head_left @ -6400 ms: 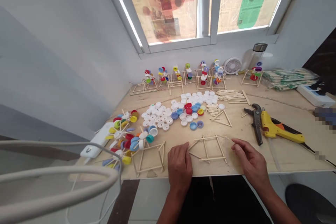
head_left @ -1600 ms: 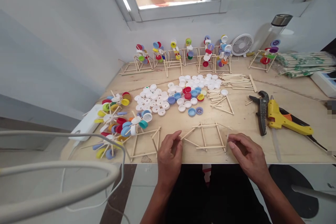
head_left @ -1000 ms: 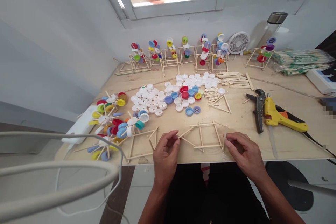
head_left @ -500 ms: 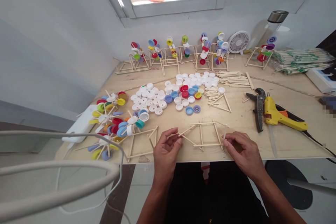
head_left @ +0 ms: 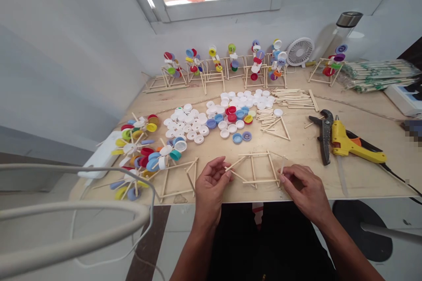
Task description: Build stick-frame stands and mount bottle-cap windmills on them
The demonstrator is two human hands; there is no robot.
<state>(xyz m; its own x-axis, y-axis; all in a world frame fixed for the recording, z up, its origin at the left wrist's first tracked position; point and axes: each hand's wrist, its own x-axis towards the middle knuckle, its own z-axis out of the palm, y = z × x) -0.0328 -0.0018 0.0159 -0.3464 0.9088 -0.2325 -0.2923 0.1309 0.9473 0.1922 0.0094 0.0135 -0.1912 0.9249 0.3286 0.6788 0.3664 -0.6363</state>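
A frame of thin wooden sticks [head_left: 260, 167] lies flat near the front edge of the plywood board [head_left: 310, 149]. My left hand [head_left: 212, 186] pinches the left tip of the frame, fingers curled round a stick end. My right hand [head_left: 301, 186] pinches the frame's right side where a short stick stands up. Both wrists rest at the board's edge.
A second stick frame [head_left: 180, 178] lies to the left, beside cap-and-stick wheels [head_left: 141, 158]. Loose bottle caps [head_left: 214, 118] fill the middle. Pliers [head_left: 325, 134] and a yellow glue gun [head_left: 354, 147] lie right. Finished models [head_left: 231, 66], a small fan [head_left: 299, 52] and stick bundles [head_left: 376, 74] line the back.
My left hand has shifted slightly right and closed on the frame's left tip. The right hand has stayed pinched on the right side. The camera view has tilted down since the oldest frame.
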